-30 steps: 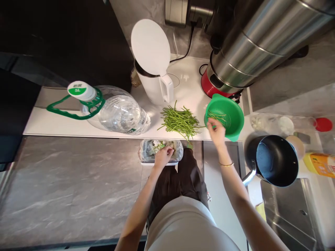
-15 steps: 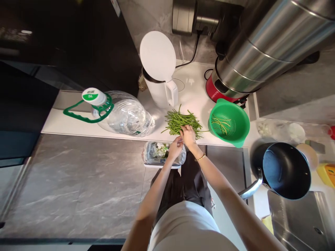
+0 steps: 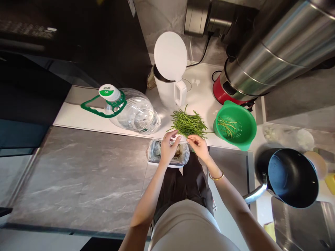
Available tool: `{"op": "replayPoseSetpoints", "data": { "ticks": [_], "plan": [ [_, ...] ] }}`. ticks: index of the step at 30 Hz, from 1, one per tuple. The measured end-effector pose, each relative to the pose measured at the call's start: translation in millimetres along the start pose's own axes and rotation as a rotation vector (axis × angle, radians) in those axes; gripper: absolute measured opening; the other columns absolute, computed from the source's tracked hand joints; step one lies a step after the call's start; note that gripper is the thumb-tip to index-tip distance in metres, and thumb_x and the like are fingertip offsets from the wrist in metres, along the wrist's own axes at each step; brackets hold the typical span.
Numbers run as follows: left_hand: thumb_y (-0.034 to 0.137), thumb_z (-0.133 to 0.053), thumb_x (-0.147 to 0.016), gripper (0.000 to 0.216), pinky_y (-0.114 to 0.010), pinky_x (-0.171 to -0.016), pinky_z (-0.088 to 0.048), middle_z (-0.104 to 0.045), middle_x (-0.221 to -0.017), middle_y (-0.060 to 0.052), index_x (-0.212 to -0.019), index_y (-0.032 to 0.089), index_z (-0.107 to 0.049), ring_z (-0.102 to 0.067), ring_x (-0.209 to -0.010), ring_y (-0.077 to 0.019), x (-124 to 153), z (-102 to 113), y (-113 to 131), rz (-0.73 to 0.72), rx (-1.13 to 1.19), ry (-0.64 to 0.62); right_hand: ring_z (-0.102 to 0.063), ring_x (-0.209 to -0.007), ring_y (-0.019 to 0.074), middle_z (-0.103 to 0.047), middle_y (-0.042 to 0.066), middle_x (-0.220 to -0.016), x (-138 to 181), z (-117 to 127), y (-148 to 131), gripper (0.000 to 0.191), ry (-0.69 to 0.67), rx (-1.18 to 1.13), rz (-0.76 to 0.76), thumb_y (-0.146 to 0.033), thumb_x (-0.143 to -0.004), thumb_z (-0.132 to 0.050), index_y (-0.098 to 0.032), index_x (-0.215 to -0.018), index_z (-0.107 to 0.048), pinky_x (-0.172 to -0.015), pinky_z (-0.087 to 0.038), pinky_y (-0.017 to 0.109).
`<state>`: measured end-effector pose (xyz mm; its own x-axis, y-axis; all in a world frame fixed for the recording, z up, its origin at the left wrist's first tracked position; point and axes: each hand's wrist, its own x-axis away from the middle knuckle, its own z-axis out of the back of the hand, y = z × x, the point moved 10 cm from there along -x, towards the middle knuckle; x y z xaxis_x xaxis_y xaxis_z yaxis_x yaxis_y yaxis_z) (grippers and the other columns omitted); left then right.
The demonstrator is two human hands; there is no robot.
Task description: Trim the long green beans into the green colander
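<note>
A pile of thin green vegetable stems (image 3: 188,122) lies near the front edge of the counter. My right hand (image 3: 200,147) is at the pile's near edge, thumb and fingertips pinched together on what looks like the end of one stem. To its left, my left hand (image 3: 169,149) hovers over a small bin (image 3: 187,157) lined with a clear bag, its thumb and fingers apart with nothing visible between them. Scraps show inside the bin, partly hidden by that hand. A green colander (image 3: 247,127) stands right of the pile and holds a few stems.
Left of the pile are a large water bottle (image 3: 136,113) with a green handle and a white kettle (image 3: 167,92) with its lid up. A red-based steel appliance (image 3: 221,90) stands behind the colander. At right, a black pot (image 3: 300,177) sits beside the sink (image 3: 295,223).
My hands have moved apart. The left one has opened and shifted away from the right, which has drawn back from on top of the pile to its near edge. The view has shifted slightly.
</note>
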<state>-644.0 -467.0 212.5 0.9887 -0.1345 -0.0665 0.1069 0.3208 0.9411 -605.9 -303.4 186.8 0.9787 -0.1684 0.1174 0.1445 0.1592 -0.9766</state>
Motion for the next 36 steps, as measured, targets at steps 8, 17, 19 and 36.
{"op": "replayPoseSetpoints", "data": {
  "ticks": [8, 17, 19, 36],
  "plan": [
    [0.028, -0.057, -0.085, 0.016, -0.032, -0.079, -0.048, -0.064, -0.084, -0.004, -0.093, 0.025, -0.071, -0.058, -0.085, -0.0169, 22, 15, 34, -0.287, -0.287, 0.001, -0.051, -0.051, 0.0106, -0.063, -0.001, -0.067, 26, -33, 4, 0.025, -0.137, -0.241, -0.185, -0.041, -0.074, -0.067, -0.022, -0.091, -0.066, -0.049, -0.042, 0.025],
    [0.025, -0.051, -0.089, 0.018, -0.035, -0.080, -0.044, -0.069, -0.091, -0.005, -0.096, 0.024, -0.068, -0.057, -0.089, -0.0200, 48, -4, 51, -0.529, -0.554, -0.326, -0.046, -0.052, 0.0101, -0.061, -0.001, -0.062, 37, -41, -21, 0.025, -0.437, 0.070, -0.042, -0.040, -0.084, -0.056, -0.019, -0.077, -0.069, -0.050, -0.036, 0.023],
    [0.023, -0.049, -0.089, 0.018, -0.035, -0.078, -0.043, -0.068, -0.086, -0.006, -0.090, 0.021, -0.067, -0.056, -0.088, -0.0205, 58, -15, 49, -0.566, -0.636, -0.439, -0.049, -0.056, 0.0118, -0.060, 0.000, -0.061, 43, -46, -33, 0.026, -0.517, 0.236, 0.079, -0.035, -0.086, -0.053, -0.019, -0.071, -0.067, -0.055, -0.038, 0.024],
    [0.021, -0.048, -0.088, 0.018, -0.038, -0.082, -0.045, -0.068, -0.087, -0.006, -0.095, 0.021, -0.065, -0.059, -0.089, -0.0216, 60, 8, 52, -0.483, -0.581, -0.133, -0.058, -0.055, 0.0082, -0.067, 0.001, -0.067, 55, -55, 23, 0.023, -0.259, -0.539, -0.528, -0.034, -0.063, -0.079, -0.016, -0.076, -0.071, -0.051, -0.049, 0.019]
  ]
}}
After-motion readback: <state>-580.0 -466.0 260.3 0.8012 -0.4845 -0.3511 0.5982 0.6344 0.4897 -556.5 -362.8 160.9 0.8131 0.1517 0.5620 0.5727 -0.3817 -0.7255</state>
